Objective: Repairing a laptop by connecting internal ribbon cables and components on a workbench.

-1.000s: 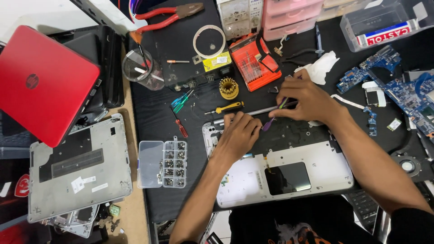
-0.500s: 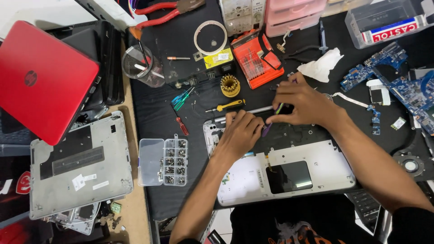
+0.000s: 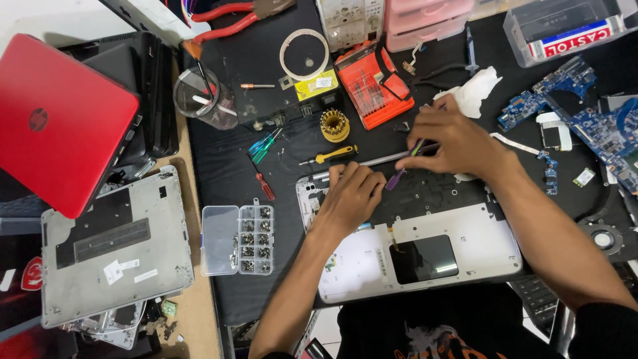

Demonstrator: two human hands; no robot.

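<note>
1. A black mat (image 3: pixel 219 159) covers the bench; on it lie a red laptop (image 3: pixel 60 123), a clear screw box (image 3: pixel 238 239) and a blue circuit board (image 3: pixel 598 126).
2. The opened laptop case (image 3: pixel 425 249) lies nearest the person, inner side up.
3. The left hand (image 3: pixel 352 196) presses flat on the case's upper left, fingers curled, holding nothing.
4. The right hand (image 3: pixel 452 139) pinches a purple tool (image 3: pixel 399 176) over the case's top edge.

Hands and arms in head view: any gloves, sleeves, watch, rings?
Both are bare: the left hand and right hand have no gloves, and no watch, ring or band shows. Forearms are uncovered nearly to the frame's bottom edge. A dark sleeve begins at the right upper arm; none shows on the left.
</note>
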